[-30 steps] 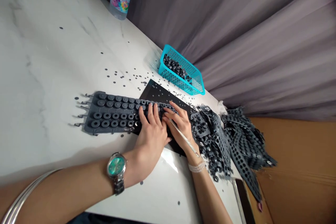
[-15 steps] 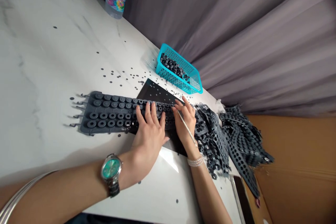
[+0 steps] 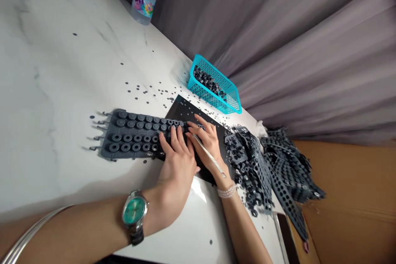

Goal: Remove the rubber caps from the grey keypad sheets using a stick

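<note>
One studded strip (image 3: 132, 131) lies under the spread left hand (image 3: 175, 169) (right hand (image 3: 210, 144) grips a stick (image 3: 209, 156)).

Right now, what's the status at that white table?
Left hand spread on dark studded sheet. Right hand gripping slim pale tool over the sheet. Small dark discs scattered beyond; nothing visibly blocking either hand.

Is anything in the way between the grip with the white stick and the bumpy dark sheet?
Nothing that I can see. The right grip holds the white stick right at the bumpy dark sheet, though the tip is hidden. The left grip lies spread on the sheet beside it.
</note>
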The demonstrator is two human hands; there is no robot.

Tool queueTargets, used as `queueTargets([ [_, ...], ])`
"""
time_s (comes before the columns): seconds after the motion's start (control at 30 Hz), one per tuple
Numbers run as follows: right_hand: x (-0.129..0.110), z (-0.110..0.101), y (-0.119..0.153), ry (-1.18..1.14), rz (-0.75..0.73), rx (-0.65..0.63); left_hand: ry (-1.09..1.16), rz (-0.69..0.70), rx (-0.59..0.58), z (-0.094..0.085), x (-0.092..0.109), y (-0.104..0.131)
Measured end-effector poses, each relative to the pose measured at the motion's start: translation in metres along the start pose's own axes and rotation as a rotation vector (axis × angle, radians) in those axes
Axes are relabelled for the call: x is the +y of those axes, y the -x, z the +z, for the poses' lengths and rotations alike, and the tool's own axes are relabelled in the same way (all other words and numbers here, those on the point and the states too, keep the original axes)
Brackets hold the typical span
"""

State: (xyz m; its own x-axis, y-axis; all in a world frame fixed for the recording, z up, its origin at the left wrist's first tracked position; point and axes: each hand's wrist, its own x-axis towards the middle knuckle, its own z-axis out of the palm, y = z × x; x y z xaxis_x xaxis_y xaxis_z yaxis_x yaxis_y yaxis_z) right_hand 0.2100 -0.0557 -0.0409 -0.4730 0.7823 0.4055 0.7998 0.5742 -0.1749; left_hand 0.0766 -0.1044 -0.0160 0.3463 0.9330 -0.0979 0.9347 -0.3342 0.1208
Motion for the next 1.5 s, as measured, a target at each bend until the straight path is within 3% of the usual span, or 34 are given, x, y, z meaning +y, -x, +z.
queueTargets([
  [0.37,0.002,0.003,-0.002,0.051,-0.062,0.012,-0.028,0.001,-0.014,0.001,-0.001,0.0],
  [0.57,0.013,0.003,0.004,0.037,0.238,0.283,0.052,-0.016,0.028,0.003,0.001,0.001],
  [0.63,0.011,-0.002,0.01,0.006,0.227,0.23,0.059,-0.009,0.02,0.003,0.001,0.001],
  [0.8,-0.005,-0.01,0.017,-0.059,0.041,0.047,0.041,0.008,0.012,0.004,0.0,0.0],
  [1.23,-0.005,-0.004,0.011,-0.021,-0.053,0.002,0.015,-0.019,0.01,0.002,0.0,0.001],
  [1.37,-0.001,0.002,0.011,0.05,-0.023,0.078,0.022,-0.002,0.002,0.002,0.0,0.001],
  [1.5,0.009,0.001,0.014,0.097,0.172,0.249,0.05,-0.005,0.005,0.003,0.0,0.0],
])
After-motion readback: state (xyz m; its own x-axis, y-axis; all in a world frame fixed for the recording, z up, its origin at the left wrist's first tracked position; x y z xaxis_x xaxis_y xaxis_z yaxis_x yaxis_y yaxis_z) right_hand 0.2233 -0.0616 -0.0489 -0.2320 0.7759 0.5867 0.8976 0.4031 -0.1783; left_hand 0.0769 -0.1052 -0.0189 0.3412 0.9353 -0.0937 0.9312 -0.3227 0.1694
